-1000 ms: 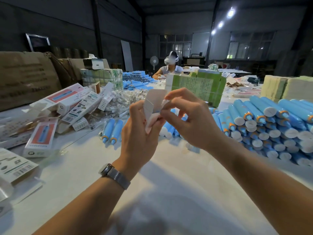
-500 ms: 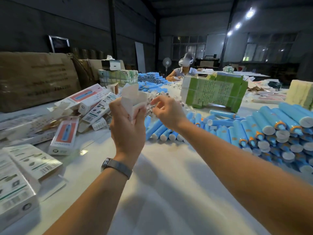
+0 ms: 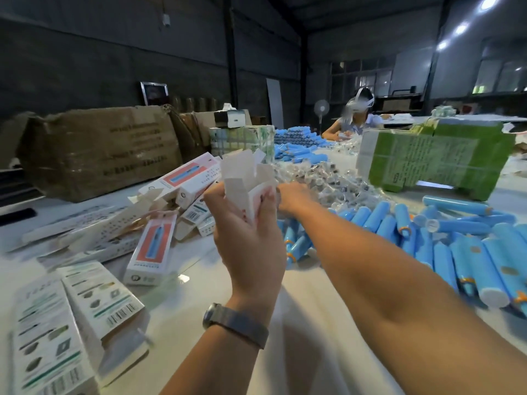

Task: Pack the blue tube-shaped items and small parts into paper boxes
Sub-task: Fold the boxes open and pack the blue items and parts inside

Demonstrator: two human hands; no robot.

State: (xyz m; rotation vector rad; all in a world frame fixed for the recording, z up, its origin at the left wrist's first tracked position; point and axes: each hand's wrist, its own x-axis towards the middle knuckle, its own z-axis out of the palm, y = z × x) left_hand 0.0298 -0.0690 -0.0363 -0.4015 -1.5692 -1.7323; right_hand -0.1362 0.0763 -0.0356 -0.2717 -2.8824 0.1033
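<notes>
My left hand (image 3: 248,232) is raised above the table and grips an upright white paper box (image 3: 248,181) whose top flaps stand open. My right hand (image 3: 293,195) stretches past it to the heap of small parts in clear bags (image 3: 328,178); its fingers are hidden behind the box and my left hand. Blue tubes (image 3: 462,246) with white caps lie in a large heap on the right. More blue tubes (image 3: 296,240) lie just beyond my left hand.
Printed paper boxes (image 3: 151,252) lie scattered on the left, with flat ones (image 3: 99,300) at the near left. A big brown carton (image 3: 97,149) stands behind them. A green carton (image 3: 433,161) stands at the right back. Another person (image 3: 353,118) sits across the white table (image 3: 299,323).
My right hand has left the box and reached forward to the bagged small parts. My left hand keeps holding the box. The view has swung left and nearer.
</notes>
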